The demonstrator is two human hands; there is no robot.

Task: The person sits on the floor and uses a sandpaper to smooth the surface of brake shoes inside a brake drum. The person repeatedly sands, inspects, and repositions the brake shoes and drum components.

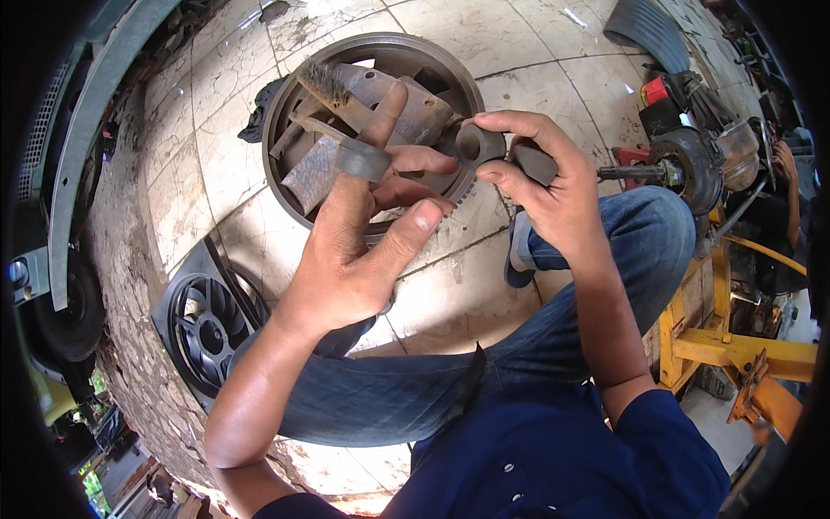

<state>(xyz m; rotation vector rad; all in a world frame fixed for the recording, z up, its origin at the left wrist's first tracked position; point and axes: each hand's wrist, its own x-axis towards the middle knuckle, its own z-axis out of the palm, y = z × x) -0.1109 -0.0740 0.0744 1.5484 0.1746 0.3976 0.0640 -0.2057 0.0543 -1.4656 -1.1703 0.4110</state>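
My left hand (359,251) is raised over the floor with fingers spread, and a short grey rubber-like sleeve (363,160) sits on its index finger. My right hand (540,182) pinches a small dark metal ring (478,144) between thumb and forefinger, right beside the left fingertips, while its other fingers wrap a dark handle-like part (536,163). Below both hands lies a round metal drum (294,95) holding a worn brush (327,85) and rusty brake parts (406,108).
A wheel hub with a threaded shaft (687,169) sits to the right above a yellow stand (735,346). A black fan shroud (203,324) lies on the cracked tile floor at left. A vehicle body edge (82,147) and tyre (65,316) border the far left.
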